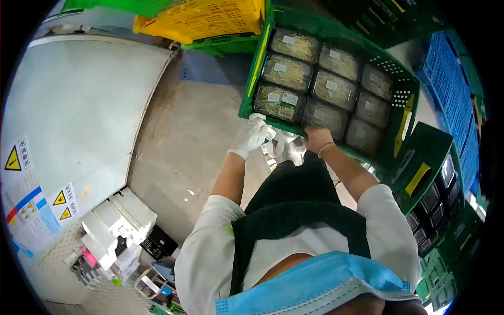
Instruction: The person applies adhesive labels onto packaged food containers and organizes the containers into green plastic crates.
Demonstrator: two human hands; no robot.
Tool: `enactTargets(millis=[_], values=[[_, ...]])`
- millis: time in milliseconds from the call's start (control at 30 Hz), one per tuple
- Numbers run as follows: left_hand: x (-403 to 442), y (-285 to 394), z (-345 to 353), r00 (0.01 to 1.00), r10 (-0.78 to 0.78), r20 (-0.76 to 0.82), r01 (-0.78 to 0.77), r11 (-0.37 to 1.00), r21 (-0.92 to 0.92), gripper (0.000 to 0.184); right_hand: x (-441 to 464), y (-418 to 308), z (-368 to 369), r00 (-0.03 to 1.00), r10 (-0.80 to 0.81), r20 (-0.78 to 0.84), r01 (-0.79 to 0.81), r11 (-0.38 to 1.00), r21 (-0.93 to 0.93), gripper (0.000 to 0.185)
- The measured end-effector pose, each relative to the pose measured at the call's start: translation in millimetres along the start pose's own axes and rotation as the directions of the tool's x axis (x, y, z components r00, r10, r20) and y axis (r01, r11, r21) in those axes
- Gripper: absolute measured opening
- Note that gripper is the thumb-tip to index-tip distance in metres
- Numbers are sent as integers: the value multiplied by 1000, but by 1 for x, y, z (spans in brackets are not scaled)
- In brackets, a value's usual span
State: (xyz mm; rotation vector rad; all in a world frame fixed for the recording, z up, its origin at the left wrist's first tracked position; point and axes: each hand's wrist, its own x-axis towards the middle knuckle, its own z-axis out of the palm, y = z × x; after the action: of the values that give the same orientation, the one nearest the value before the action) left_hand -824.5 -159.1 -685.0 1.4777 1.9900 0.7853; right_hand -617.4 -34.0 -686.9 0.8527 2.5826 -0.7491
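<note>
Several clear-lidded packs [336, 88] with pale strands inside lie in rows in a green crate [325, 32]. My left hand [253, 137], in a white glove, is at the crate's near left edge, its fingers closed around something whitish that is too small to name. My bare right hand [318, 139] grips the crate's near edge, with its fingertips hidden behind the rim. The nearest left pack [278, 103] carries an extra green and white label.
Yellow crates [210, 20] stand at the top left. Blue crates [446, 79] and another green crate with dark packs [430, 199] are at the right. A white panel with warning signs [79, 105] fills the left, above white boxes [123, 215].
</note>
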Motion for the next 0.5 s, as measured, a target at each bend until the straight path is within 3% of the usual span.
enactTargets(millis=[100,167,267,300,367,433,500], values=[[0,-1,0,1000,-7,-15,6,1000,-4,4,1,1,2,998,-48,-30,46,998,-51,20],[-1,-2,0,999,-20,-28,20,1000,-11,3,3,-1,0,999,-33,31,36,994,-106,37],[-4,-3,0,997,33,-72,-34,999,-20,2,5,0,0,993,-25,117,39,992,-122,38],[-4,-3,0,999,26,-20,-26,999,35,8,4,0,1,992,-27,120,42,991,-124,38],[-2,-5,0,999,11,31,-14,996,88,13,4,3,6,996,-84,44,89,984,-157,37],[-6,-5,3,987,148,-64,-142,985,96,13,4,4,9,994,-63,93,76,986,-148,36],[-6,-2,3,994,99,-55,-96,994,60,9,3,2,6,992,-35,122,52,989,-140,36]])
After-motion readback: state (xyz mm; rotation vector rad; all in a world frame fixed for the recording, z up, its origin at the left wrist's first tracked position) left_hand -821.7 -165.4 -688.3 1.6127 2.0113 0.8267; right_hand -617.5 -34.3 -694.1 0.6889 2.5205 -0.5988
